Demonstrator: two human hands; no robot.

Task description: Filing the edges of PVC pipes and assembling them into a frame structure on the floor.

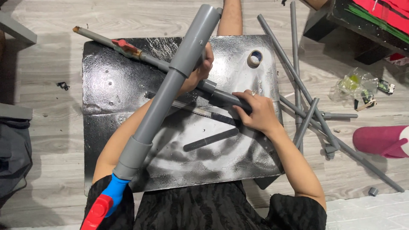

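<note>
Your right hand (257,111) has its grip closed around the near end of the thin grey pipe (187,76), which lies diagonally across the black painted board (106,85) on the floor. Your left hand (200,70) has its grip closed on the same pipe, further up, and it is partly hidden behind the thick grey tube assembly (170,85) that rises toward you over the board. This thick tube ends in a blue and red part (104,204) at your lap. A saw blade (200,111) lies on the board just beside the thin pipe, touching or nearly touching your right hand, and a dark flat file (211,139) lies near it, closer to you. I think it is better to keep both hands well apart on the pipe, so it does not roll, and to press it flat on the board. Please mind the teeth of the blade under your right wrist. The roll of tape (254,58) sits at the far right corner of the board, and loose grey pipes (306,102) lie on the floor to the right of the board.
</note>
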